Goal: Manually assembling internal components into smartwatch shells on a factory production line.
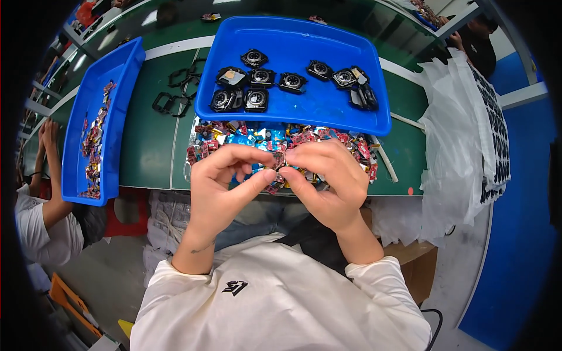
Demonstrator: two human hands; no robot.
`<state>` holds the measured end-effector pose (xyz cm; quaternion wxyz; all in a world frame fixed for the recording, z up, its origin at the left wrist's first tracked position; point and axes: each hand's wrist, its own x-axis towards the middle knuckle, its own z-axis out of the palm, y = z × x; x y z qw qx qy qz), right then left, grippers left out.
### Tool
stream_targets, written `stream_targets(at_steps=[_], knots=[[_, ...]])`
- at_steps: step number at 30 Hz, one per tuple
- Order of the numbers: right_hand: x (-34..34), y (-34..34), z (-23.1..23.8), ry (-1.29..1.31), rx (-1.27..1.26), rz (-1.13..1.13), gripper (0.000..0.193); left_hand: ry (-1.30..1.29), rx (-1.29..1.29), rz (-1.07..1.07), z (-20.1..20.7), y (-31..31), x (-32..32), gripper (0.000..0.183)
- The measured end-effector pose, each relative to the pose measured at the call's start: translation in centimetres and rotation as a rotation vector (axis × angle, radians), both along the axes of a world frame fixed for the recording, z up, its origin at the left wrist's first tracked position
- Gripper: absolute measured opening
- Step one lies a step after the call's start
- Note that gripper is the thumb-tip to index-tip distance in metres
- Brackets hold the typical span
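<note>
Between my two hands is a small reddish circuit board (279,158), partly covered by the fingertips. My left hand (218,180) pinches its left side with thumb and forefinger. The thumb and fingers of my right hand (333,184) close on its right side. Below the hands lies a dense pile of small electronic parts (205,143), red, yellow and shiny blue. Just past the pile sits a blue tray (304,111) with several black watch cases (261,77) in it, round backs up.
A narrower blue tray (115,140) at the left holds more small parts. Black frames (171,104) lie on the green table (146,146). White plastic sheeting (448,134) with black pieces stands at the right. A co-worker's hands (48,133) show at far left.
</note>
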<state>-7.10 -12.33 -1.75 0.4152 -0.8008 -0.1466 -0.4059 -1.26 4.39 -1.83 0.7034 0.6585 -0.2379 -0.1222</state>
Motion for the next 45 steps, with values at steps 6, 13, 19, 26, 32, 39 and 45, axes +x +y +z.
stream_targets(at_steps=[6, 13, 19, 26, 32, 39, 45], knots=[[0.2, -0.3, 0.3, -0.065, -0.038, -0.092, 0.019, 0.138, -0.204, -0.002, 0.4, -1.2, -1.0, 0.011], [-0.1, -0.9, 0.2, 0.005, 0.017, -0.054, 0.011, -0.352, 0.109, 0.08, 0.7, -1.1, -0.8, 0.008], [-0.8, -0.8, 0.1, 0.455, 0.553, 0.231, 0.01, -0.56, 0.112, 0.013, 0.8, -0.8, -0.7, 0.009], [-1.5, -0.2, 1.3, 0.007, -0.168, 0.082, 0.034, -0.121, -0.105, 0.189, 0.6, -1.2, -1.5, 0.015], [-0.9, -0.3, 0.7, -0.01, -0.102, 0.075, 0.025, -0.3, 0.047, 0.077, 0.1, -0.4, -0.8, 0.022], [-1.6, -0.8, 0.5, 0.348, 0.678, 0.317, 0.006, -0.386, 0.028, -0.031, 0.6, -1.1, -1.2, 0.019], [-1.5, -0.9, 0.3, 0.419, 0.769, 0.311, 0.011, 0.082, 0.006, -0.067, 0.8, -1.2, -1.9, 0.018]])
